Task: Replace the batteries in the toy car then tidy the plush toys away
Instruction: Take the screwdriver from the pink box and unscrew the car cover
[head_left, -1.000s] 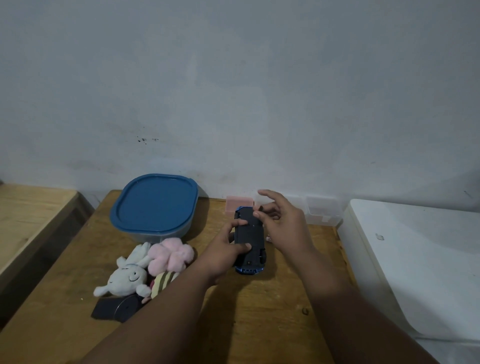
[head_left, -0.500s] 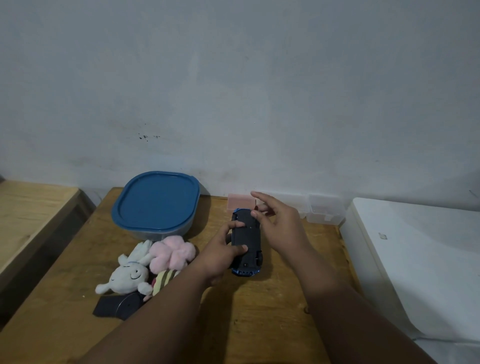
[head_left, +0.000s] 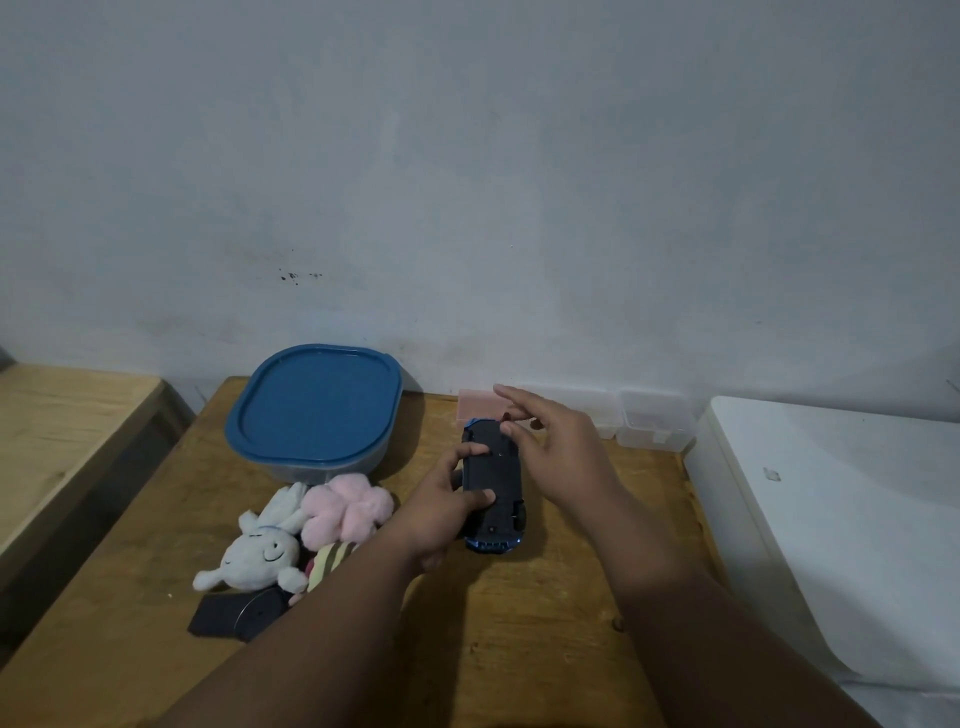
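Observation:
A blue toy car (head_left: 493, 486) lies upside down on the wooden table (head_left: 545, 623), its black underside facing up. My left hand (head_left: 441, 509) grips it from the left, thumb and a finger curled over the underside. My right hand (head_left: 556, 447) is at the car's far end, thumb tip on the underside and the other fingers stretched out above it. Left of the car lie a white bunny plush (head_left: 260, 551), a pink plush (head_left: 345, 506) and a striped plush (head_left: 330, 564) partly hidden by my left forearm.
A container with a blue lid (head_left: 314, 402) stands at the back left. A pink box (head_left: 478, 405) and clear plastic boxes (head_left: 654, 426) line the wall. A dark flat object (head_left: 234, 613) lies by the plushes. A white unit (head_left: 831, 519) borders the table's right edge.
My right hand has shifted slightly over the car's far end, its fingers spreading straighter. My left hand keeps its hold and the car stays put.

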